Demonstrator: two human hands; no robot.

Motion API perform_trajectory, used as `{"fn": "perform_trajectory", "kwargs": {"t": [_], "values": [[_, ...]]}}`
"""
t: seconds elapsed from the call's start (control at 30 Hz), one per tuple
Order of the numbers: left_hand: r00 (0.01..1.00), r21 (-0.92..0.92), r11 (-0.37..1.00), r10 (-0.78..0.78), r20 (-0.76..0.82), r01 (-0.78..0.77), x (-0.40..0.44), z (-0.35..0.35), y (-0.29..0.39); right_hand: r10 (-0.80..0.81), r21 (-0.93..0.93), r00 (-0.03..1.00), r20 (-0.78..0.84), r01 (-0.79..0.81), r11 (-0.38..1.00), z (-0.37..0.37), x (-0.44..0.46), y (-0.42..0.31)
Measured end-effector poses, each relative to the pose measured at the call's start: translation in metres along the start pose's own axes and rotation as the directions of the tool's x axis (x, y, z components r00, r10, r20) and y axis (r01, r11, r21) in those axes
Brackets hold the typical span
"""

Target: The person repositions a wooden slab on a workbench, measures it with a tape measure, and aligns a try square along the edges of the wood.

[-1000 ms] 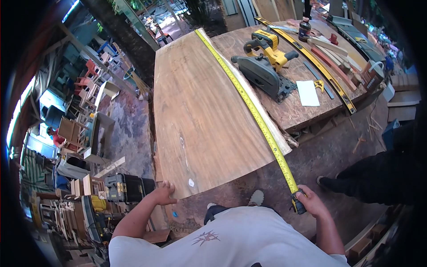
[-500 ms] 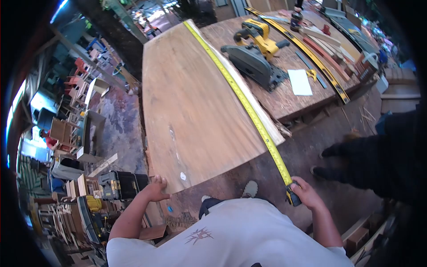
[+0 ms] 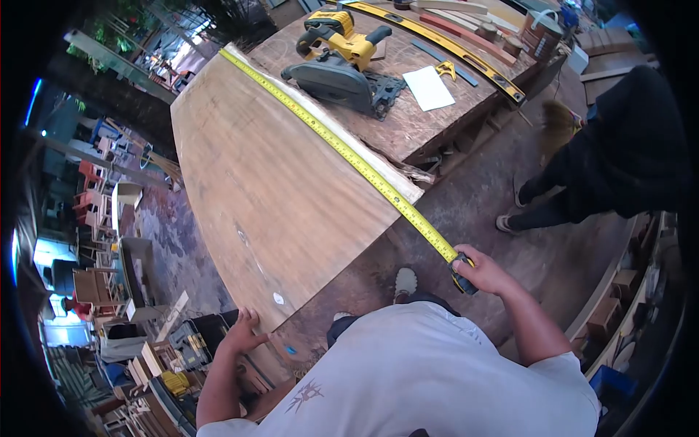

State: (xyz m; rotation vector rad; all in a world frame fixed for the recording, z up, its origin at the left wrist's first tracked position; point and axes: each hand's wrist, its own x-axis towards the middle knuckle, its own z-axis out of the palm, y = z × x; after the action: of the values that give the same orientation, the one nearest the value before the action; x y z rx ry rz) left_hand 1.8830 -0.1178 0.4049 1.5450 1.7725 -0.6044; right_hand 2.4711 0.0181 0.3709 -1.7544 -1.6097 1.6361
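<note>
My right hand (image 3: 483,272) is wrapped around a tape measure (image 3: 463,282) with a dark case, beyond the near end of a wide wooden slab (image 3: 269,182). From the case, the yellow tape blade (image 3: 342,150) runs out along the slab's right side to its far end. My left hand (image 3: 243,335) rests at the slab's near left corner, thumb spread from the fingers; it holds no tool. A pale, rough strip lines the slab's right edge, beside the blade.
Right of the slab, a worktable (image 3: 408,135) carries a yellow and black circular saw (image 3: 338,65), white paper (image 3: 429,89), a yellow spirit level (image 3: 451,54) and a metal can (image 3: 539,36). A person in dark clothes (image 3: 619,160) stands at right. A black toolbox (image 3: 196,342) sits lower left.
My view has turned, so the slab and worktable appear shifted left and up. The person at right shows more fully. My right hand keeps the tape measure; my left stays at the corner.
</note>
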Motion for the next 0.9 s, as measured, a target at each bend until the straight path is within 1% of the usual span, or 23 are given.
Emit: {"fn": "perform_trajectory", "kwargs": {"t": [0.07,0.13,0.27,0.37,0.47,0.67,0.73,0.9], "values": [[1.000,-0.008,1.000,-0.003,0.012,0.003,0.000,-0.002,0.003,-0.024,0.017,0.999,0.031,0.024,1.000,0.000,0.001,0.002],[1.000,-0.047,0.999,-0.001,0.006,0.001,-0.001,-0.003,0.005,-0.024,0.018,0.999,0.022,0.023,1.000,0.003,0.004,0.008],[1.000,-0.045,0.999,0.017,-0.009,-0.017,0.000,-0.003,0.003,-0.046,-0.020,0.999,0.006,0.046,0.999,0.003,0.003,0.002],[0.999,-0.013,0.999,0.034,-0.003,-0.034,0.001,-0.002,0.001,-0.051,-0.023,0.999,-0.016,0.051,0.998,0.007,0.007,0.012],[1.000,0.013,1.000,0.019,0.014,-0.020,0.003,-0.002,0.002,-0.030,-0.036,1.000,0.001,0.030,0.999,0.004,0.005,0.006],[1.000,-0.002,1.000,0.001,0.002,-0.001,0.001,-0.005,0.009,-0.048,-0.027,0.999,-0.008,0.047,0.999,0.005,0.005,0.010],[0.999,-0.025,0.999,-0.035,0.026,0.035,-0.002,-0.008,0.014,-0.045,-0.026,0.999,0.000,0.045,0.999,0.005,0.007,0.013],[0.999,-0.055,0.998,-0.040,0.021,0.041,-0.004,-0.006,0.016,-0.019,-0.033,1.000,0.016,0.020,0.999,0.006,0.009,0.015]]}}
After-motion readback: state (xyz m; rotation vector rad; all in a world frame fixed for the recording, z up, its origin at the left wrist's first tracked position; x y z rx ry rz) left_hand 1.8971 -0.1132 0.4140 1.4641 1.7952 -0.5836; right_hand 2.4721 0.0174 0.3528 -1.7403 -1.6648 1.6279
